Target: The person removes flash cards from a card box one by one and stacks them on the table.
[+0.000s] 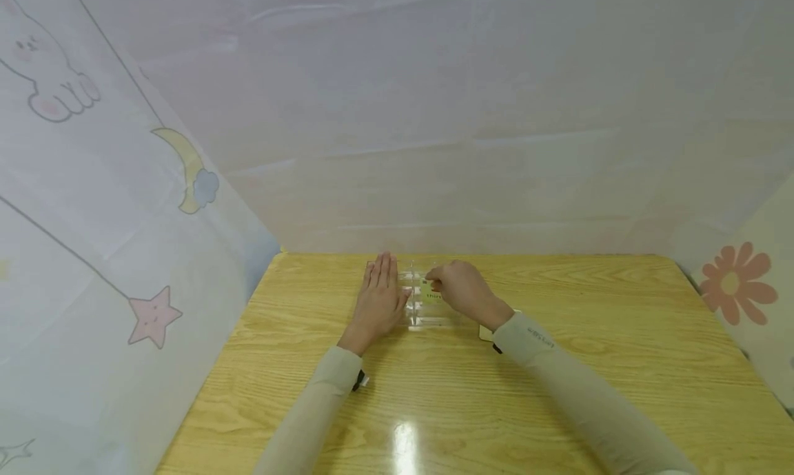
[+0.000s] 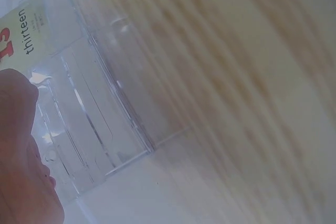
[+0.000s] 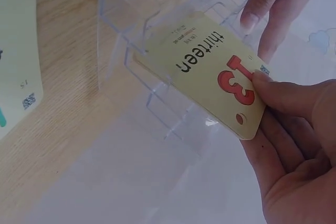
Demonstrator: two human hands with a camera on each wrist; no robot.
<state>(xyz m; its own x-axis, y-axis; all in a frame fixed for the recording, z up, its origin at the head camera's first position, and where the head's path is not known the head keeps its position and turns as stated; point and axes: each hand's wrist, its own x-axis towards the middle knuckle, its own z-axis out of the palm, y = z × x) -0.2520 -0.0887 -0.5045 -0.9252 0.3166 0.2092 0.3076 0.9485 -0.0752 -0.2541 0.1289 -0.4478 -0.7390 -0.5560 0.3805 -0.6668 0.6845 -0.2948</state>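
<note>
My right hand (image 1: 464, 292) pinches a pale yellow number card (image 3: 207, 77) between thumb (image 3: 286, 95) and fingers. The card bears a red 13 and the word "thirteen", and its far end sits inside a clear plastic rack (image 1: 414, 318) with slotted dividers. Beside it, my left hand (image 1: 378, 299) lies with straight fingers along the left part of the rack, its thumb toward the middle. In the left wrist view the rack's ribbed side (image 2: 100, 114) shows close to the left hand (image 2: 21, 156), with the thirteen card (image 2: 23, 35) behind.
A second pale card (image 3: 21, 61) lies on the wooden table (image 1: 298, 337), partly covered by my right wrist in the head view. A printed cloth backdrop (image 1: 397, 185) rises right behind the table's back edge, near the rack.
</note>
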